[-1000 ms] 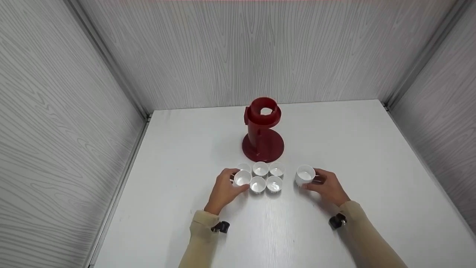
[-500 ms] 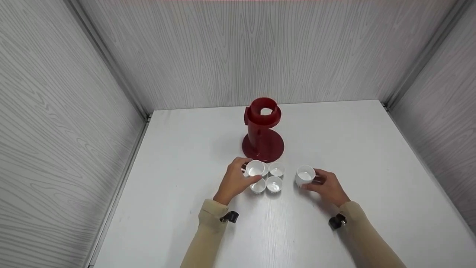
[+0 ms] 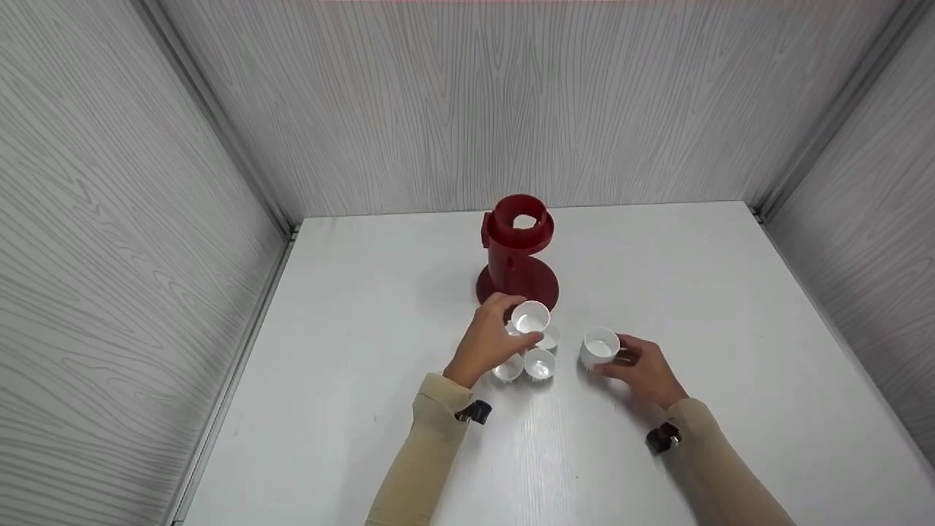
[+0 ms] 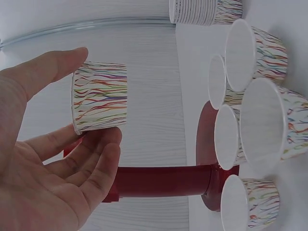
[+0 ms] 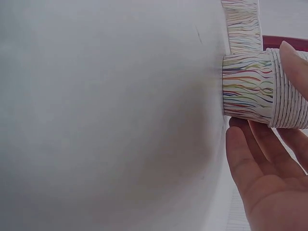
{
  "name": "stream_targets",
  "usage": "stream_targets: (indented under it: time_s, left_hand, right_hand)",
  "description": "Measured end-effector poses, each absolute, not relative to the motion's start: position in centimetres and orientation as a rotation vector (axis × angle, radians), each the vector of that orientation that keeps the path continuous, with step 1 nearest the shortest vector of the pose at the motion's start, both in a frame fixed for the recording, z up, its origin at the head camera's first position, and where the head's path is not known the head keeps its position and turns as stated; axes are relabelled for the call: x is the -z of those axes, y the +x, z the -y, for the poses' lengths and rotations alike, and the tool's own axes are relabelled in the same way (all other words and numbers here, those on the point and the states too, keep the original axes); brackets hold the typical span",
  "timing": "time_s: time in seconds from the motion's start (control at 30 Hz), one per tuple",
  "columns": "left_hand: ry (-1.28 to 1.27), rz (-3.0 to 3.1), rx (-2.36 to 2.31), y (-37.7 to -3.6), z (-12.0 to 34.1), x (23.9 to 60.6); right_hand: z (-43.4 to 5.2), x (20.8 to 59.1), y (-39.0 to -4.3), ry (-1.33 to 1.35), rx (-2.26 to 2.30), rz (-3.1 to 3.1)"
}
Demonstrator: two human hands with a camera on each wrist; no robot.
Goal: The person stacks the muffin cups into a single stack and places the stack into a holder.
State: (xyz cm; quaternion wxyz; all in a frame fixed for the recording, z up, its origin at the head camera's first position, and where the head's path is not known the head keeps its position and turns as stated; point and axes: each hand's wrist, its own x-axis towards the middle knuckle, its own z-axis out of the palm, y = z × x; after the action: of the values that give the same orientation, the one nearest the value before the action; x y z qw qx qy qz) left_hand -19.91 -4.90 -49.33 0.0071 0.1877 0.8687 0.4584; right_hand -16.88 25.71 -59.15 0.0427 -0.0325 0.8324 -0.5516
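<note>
My left hand (image 3: 489,340) pinches a small white paper cup (image 4: 100,96) with wavy coloured stripes, thumb on one side and fingers on the other. In the left wrist view this cup is raised above several similar paper cups standing on the table, one of them a larger-looking near cup (image 4: 262,127). The head view shows some of that group, such as the front right cup (image 3: 540,364), beneath and in front of the held cup. Farther right, my right hand (image 3: 643,369) holds an upright stack of nested paper cups (image 5: 248,86), their rims layered together, base at the tabletop.
Just behind the cups stands a dark red stand (image 3: 501,267) with a ring-shaped top and a round base. The white table (image 3: 350,351) is bounded by grey wood-grain panels (image 3: 467,102) at the back and both sides.
My left hand has carried its cup rightward and away from me, from the group's left front to over its back part. The right hand and its stack stay put.
</note>
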Motion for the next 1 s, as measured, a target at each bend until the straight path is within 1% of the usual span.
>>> stream_targets:
  time_s: [0.57,0.83,1.0]
  left_hand:
    - [0.66,-2.709,-1.299,-19.9,0.0,48.3]
    - [0.784,-2.714,-1.216,-20.1,-2.7,48.9]
    - [0.818,-2.691,-1.207,-20.2,-4.2,49.6]
  right_hand:
    - [-26.0,59.4,-16.7,-0.099,1.66,-2.571]
    - [-25.9,59.7,-17.0,-0.186,1.793,-2.501]
    - [-25.8,59.7,-17.1,-0.179,1.819,-2.481]
